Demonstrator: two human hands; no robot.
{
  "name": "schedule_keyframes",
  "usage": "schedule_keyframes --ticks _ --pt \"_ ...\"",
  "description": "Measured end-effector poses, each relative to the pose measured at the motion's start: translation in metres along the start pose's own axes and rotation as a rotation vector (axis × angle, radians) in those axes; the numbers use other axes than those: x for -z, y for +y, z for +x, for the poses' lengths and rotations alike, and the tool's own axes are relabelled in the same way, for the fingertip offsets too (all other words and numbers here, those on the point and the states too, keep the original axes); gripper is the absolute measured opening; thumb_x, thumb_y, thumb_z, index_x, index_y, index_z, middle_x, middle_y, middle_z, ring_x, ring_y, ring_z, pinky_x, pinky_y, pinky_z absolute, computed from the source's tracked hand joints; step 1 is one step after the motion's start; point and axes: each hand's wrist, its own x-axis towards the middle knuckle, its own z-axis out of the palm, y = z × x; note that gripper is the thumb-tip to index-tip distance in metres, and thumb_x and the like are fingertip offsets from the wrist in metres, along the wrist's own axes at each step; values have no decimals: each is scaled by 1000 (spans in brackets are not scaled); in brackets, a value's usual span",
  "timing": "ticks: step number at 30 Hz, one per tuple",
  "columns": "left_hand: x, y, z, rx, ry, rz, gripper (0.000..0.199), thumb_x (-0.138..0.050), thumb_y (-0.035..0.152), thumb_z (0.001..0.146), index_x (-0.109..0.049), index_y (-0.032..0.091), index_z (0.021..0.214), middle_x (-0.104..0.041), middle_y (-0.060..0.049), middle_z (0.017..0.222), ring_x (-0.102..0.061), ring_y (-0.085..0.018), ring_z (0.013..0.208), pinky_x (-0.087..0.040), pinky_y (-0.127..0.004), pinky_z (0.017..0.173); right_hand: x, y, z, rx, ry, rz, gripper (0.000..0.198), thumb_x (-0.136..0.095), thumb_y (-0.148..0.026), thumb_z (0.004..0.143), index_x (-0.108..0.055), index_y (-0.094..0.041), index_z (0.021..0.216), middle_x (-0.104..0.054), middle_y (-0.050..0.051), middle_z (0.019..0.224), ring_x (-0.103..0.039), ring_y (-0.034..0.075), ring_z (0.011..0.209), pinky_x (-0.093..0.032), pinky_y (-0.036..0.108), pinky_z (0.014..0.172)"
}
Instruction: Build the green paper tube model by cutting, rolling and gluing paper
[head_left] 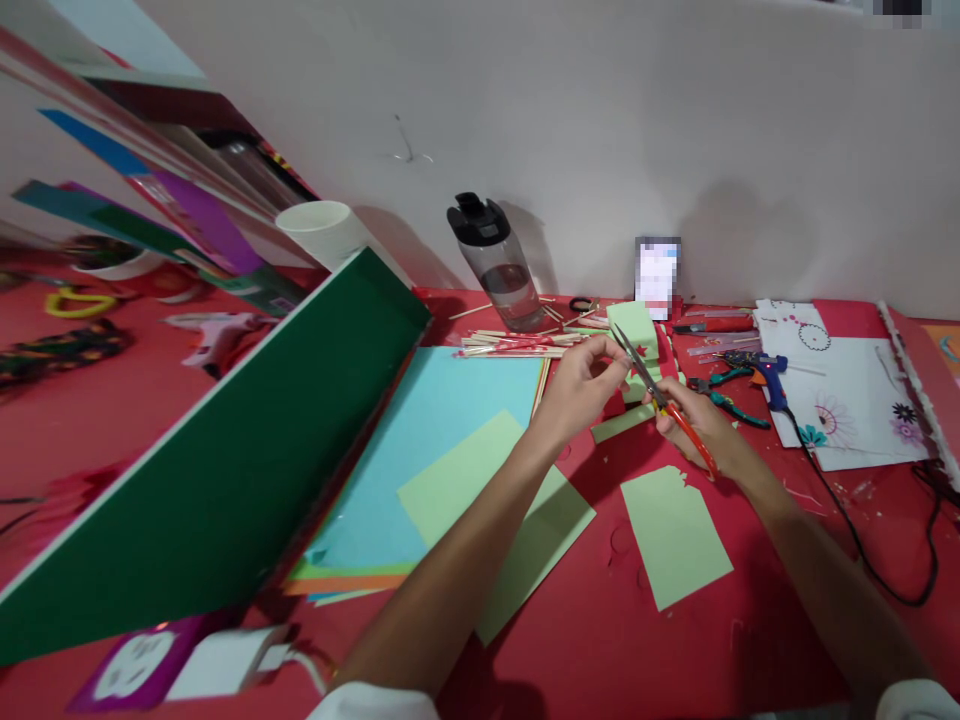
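Observation:
My right hand (694, 418) grips a pair of scissors (688, 432) with orange handles, its blades pointing up and to the left. Close by the blades is my left hand (589, 380), thumb and finger pinched together; whatever is between them is too small to make out. Just behind the blades stands a pale green folded paper piece (634, 328). A narrow green strip (622, 424) lies under the hands. Nearer to me on the red table is a green paper sheet (675, 545) with a ragged cut top edge. Other green sheets (457, 480) lie partly beneath my left forearm.
Blue paper (375, 480) tops a stack beside a tilted dark green board (225, 450). Behind are wooden sticks (510, 345), a water bottle (499, 270) and a phone (657, 280). Pliers (727, 400), a corded blue glue gun (772, 385) and decorated white paper (847, 400) lie right.

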Motion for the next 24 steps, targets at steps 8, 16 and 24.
schedule_keyframes --ticks 8,16,24 --pt "0 1 -1 4 -3 -18 9 -61 24 84 -58 20 76 -60 3 71 -59 -13 62 -48 -26 64 0 2 0 17 8 -15 56 -56 -75 95 -55 -22 113 -53 -2 81 -45 14 65 -41 27 65" --pt "0 1 0 -1 5 -10 7 -59 23 82 -59 21 76 -60 3 71 -59 -12 62 -48 -25 63 1 5 2 28 27 -47 60 -55 -79 93 -56 -21 112 -54 -1 81 -48 15 69 -43 28 67" --pt "0 1 -1 -10 -8 20 10 -61 26 84 -58 21 77 -58 3 69 -56 -12 60 -45 -25 60 0 9 2 16 25 -10 61 -57 -79 92 -56 -22 114 -52 -3 79 -43 13 63 -40 26 62"
